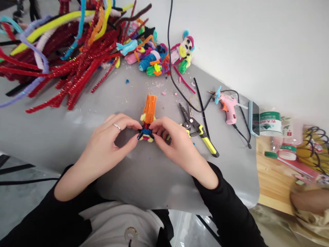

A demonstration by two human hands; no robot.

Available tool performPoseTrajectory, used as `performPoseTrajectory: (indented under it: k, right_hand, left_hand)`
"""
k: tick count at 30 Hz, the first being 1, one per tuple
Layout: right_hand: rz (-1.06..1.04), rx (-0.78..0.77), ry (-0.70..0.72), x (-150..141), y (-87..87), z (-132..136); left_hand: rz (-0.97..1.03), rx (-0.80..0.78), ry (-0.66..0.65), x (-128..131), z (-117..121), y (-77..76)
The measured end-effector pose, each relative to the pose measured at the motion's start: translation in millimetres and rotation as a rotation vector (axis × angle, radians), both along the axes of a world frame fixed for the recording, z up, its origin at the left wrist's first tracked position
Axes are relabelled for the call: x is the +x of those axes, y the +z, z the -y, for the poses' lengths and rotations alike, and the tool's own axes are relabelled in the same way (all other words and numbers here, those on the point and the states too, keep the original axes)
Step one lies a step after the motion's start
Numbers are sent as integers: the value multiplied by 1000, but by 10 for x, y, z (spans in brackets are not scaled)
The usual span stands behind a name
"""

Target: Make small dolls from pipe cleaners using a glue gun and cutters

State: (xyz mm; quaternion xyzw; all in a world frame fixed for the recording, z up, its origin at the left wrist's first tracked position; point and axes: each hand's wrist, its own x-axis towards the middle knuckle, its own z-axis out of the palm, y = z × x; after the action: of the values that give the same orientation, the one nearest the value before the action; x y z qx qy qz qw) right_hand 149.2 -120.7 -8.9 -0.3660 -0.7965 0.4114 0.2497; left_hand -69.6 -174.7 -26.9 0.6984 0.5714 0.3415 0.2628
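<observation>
Heap of fuzzy stems [77, 65], mostly red, with yellow, blue and lilac among them: beyond and to the left of your left hand.

Left hand [110, 139], yours, ring on one finger: thumb and forefinger pinched at the near end of the small figure, other fingers curled.

Small figure [149, 109], one: between your fingertips, orange bundle pointing away from you, dark red and blue bands and yellow pieces at your end. Whether it bears on the grey table cover [128, 185] cannot be told. Handling, as judged: very light, soft and springy outside, a little stiff within, not slippery; small trims might bend or pull loose. Best hold: the banded middle or the thick orange bundle, pinched lightly, clear of the trims.

Cluster of fuzzy figures [154, 60], multicoloured: well beyond both your hands.

Right hand [176, 142], yours: thumb and forefinger closed on the figure's other side, opposite your left.

Pliers [202, 131], yellow-and-black handles: just right of your right hand.

Black stem [202, 106]: lying beyond the pliers.

Glue gun [228, 109], pink: farther right, apart from your right hand.
</observation>
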Motion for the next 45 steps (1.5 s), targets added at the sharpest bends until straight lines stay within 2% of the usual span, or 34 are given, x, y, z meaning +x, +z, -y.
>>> performPoseTrajectory:
  k: [4,8,11,15,20,24,28,31,35,41,45]
  right_hand:
    - [-3,-12,1,2,25,-3]
    - [-49,-22,-5,6,76,-3]
    - [-80,-6,-27,3,93,5]
    - [-111,25,-123,-7,87,15]
    - [-173,36,-283,-6,114,1]
    - [-229,28,-380,28,132,-35]
    - [-253,29,-414,69,128,-77]
    - [-283,44,-417,85,122,-101]
    - [-316,54,-418,91,106,-126]
    - [-394,36,-505,140,88,-185]
    - [-384,14,-509,180,75,-230]
  left_hand:
    - [11,-25,13,-4,-5,21]
    - [14,-43,98,-25,0,59]
    - [-20,18,99,-71,-16,92]
    - [-157,136,-49,-152,-122,158]
    - [-271,113,-274,-194,-407,220]
    - [-333,79,-406,-165,-607,182]
    - [-325,92,-434,-149,-705,82]
    - [-340,141,-418,-172,-747,42]
    - [-265,114,-380,-206,-753,120]
    - [-65,-48,-68,-52,-608,287]
    - [280,-134,69,222,-515,245]
